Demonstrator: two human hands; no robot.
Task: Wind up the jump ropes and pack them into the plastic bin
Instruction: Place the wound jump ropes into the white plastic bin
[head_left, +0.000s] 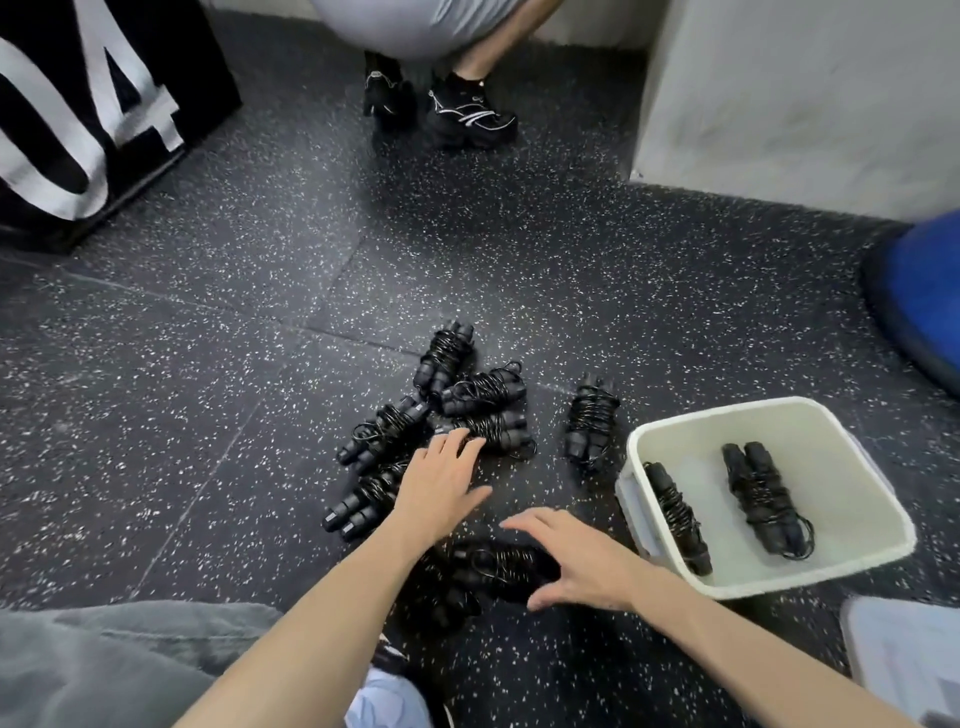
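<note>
Now wound ropes (467, 410) lie under both open hands' grip.

This looks like a gym. The floor (260, 322) is dark rubber tiling flecked with white, the kind laid in workout rooms. Far off beyond the hands, to the left, stands a black padded box (93, 119) printed with large white numbers. Well off to the right sits a blue exercise ball (919, 296). Wound jump ropes (467, 400) lie heaped just beyond the fingertips.
</note>
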